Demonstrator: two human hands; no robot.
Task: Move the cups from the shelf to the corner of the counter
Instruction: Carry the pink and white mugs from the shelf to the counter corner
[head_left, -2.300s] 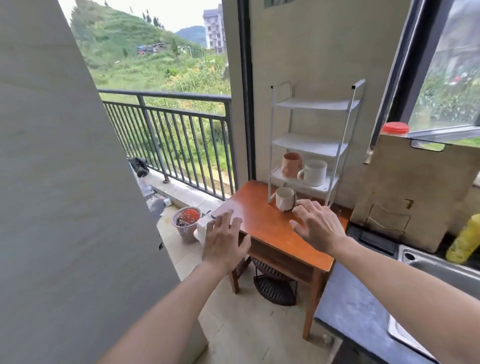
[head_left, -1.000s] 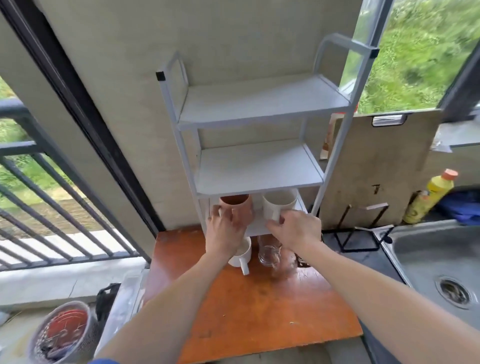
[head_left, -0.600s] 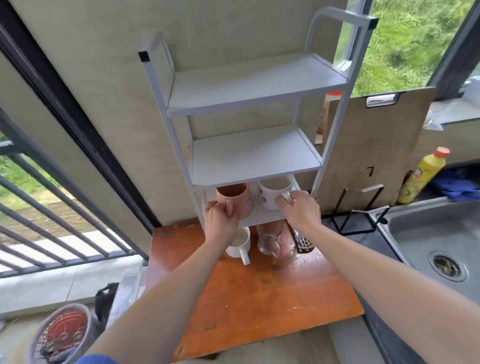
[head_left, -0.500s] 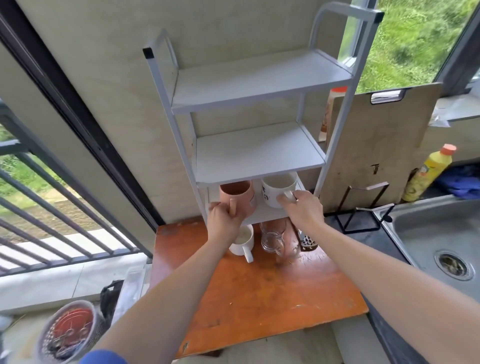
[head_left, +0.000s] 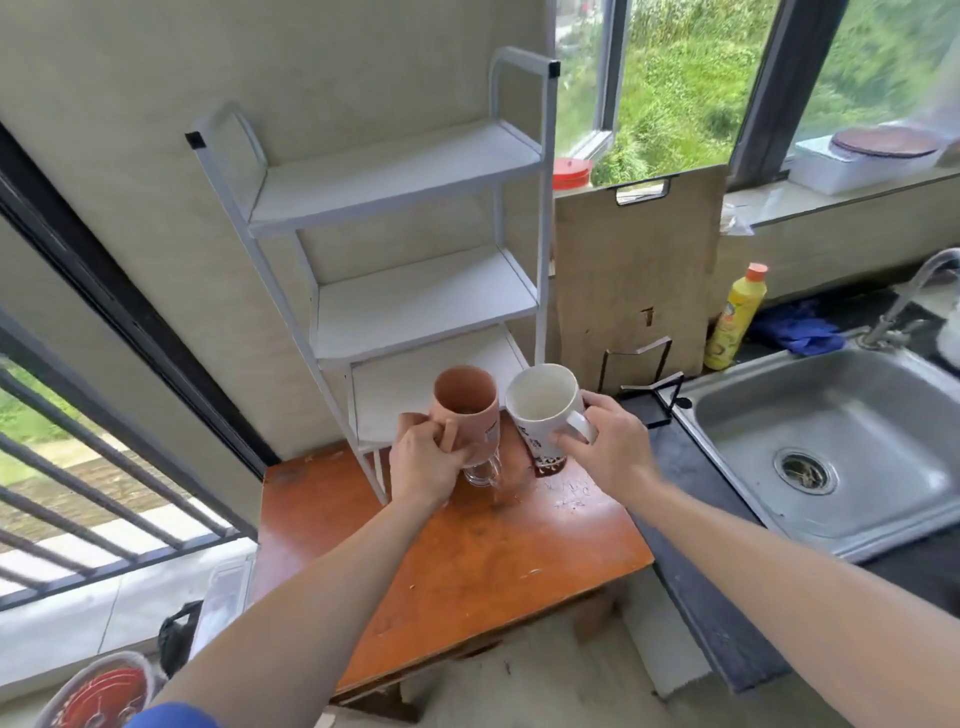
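Cups are both lifted in front of the white shelf (head_left: 415, 306), above the orange bench (head_left: 467, 545). The left hand (head_left: 423, 462) closes its grip around the handle of the pink cup (head_left: 467, 410). The right hand (head_left: 605, 449) closes on the handle of the white cup (head_left: 543, 410), and the two cups are just beside each other.

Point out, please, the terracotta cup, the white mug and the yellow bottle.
terracotta cup (head_left: 470, 410): head view, on its outer side wall below the rim.
white mug (head_left: 540, 397): head view, on its pale inner wall.
yellow bottle (head_left: 735, 319): head view, on its labelled body.
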